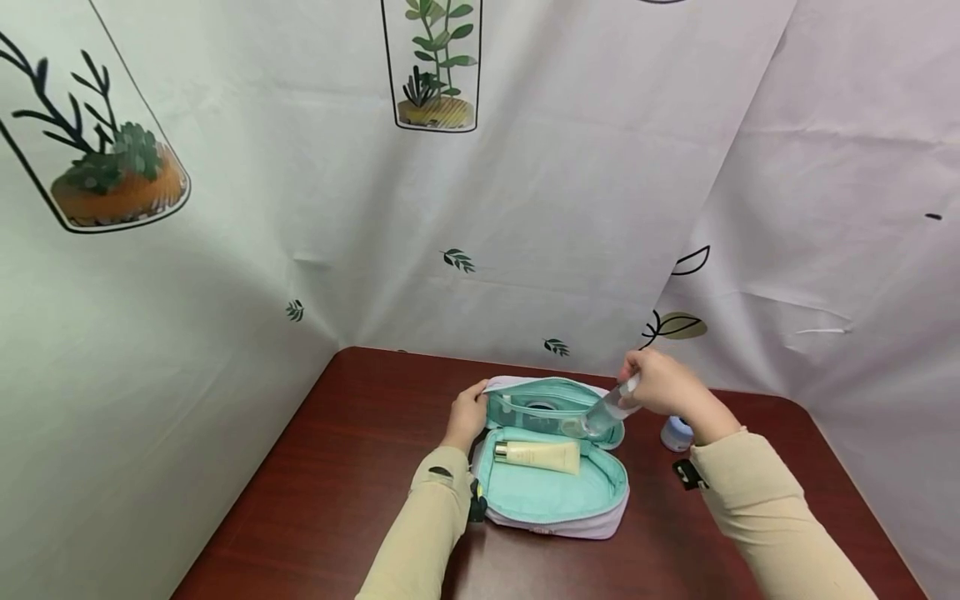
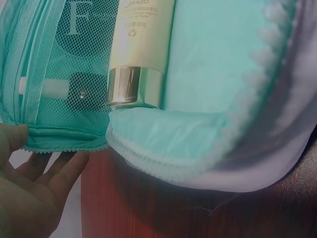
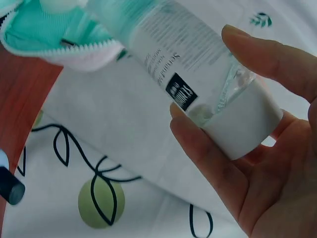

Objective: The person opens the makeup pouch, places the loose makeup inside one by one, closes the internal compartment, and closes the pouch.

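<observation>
A lilac toiletry bag with mint lining (image 1: 558, 498) lies unzipped on the table. My left hand (image 1: 467, 418) pinches the left edge of its raised lid, thumb inside and fingers behind. My right hand (image 1: 667, 387) grips a clear bottle (image 3: 183, 64) by its white cap end, tilted with its base at the right part of the lid's mesh pocket (image 1: 525, 415). Behind the mesh show a dark round item with a letter F (image 2: 81, 27) and a small black-and-white item (image 2: 86, 91). A cream tube with a gold cap (image 1: 543, 457) lies in the main compartment.
A small blue jar with a pale lid (image 1: 677, 433) stands on the dark red table (image 1: 315, 492), right of the bag and close by my right wrist. Printed white cloth (image 1: 525, 250) hangs along the table's back and sides.
</observation>
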The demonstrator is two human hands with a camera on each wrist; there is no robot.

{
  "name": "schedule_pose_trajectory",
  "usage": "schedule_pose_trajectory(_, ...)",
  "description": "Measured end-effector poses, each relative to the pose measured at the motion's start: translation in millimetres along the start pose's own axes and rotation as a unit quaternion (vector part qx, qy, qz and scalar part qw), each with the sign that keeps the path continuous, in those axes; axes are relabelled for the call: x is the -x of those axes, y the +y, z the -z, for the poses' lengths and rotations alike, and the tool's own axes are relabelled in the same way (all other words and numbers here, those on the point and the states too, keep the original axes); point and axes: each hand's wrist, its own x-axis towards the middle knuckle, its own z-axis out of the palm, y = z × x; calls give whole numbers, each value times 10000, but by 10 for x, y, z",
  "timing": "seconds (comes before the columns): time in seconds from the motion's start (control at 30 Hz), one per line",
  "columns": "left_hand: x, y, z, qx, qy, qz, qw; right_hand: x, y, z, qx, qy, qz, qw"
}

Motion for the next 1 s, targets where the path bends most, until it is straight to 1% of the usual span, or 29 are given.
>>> schedule_pose_trajectory(0.1, -10, -8, 2, 12, 7, 18, 10000, -6, -56, -111, -21, -38, 110, 9999)
schedule_pose_trajectory(0.2, -16, -14, 2, 4, 24, 12, 10000, -21, -101, -246, 51, -49, 379, 9993)
schedule_pose_trajectory(0.33, -15, -6, -4, -31, 44, 13, 10000, -39, -139, -466, 163, -140, 991, 9948)
schedule_pose_trajectory(0.43, -15, 3, -12, -13, 35, 39, 10000, -59, -155, -659, 48, -254, 1499, 9884)
schedule_pose_trajectory(0.53, -16, 12, -17, 32, 32, 79, 10000, -79, -175, -853, -60, -440, 1855, 9816)
schedule_pose_trajectory(0.63, -14, 15, -20, 24, 38, 88, 10000, -87, -198, -1020, -63, -721, 1956, 9780)
schedule_pose_trajectory(0.7, -11, 18, -23, 0, 21, 108, 9999, -90, -199, -1109, 73, -808, 1978, 9769)
schedule_pose_trajectory(0.83, -3, 26, -18, -6, -17, 54, 10000, -91, -183, -1218, 221, -712, 1996, 9770)
schedule_pose_trajectory(0.9, 2, 36, -7, 40, -40, 43, 10000, -82, -166, -1251, 275, -631, 2020, 9770)
schedule_pose_trajectory(1.0, 0, 39, 14, 71, -86, 25, 9999, -67, -138, -1288, 356, -628, 2008, 9770)
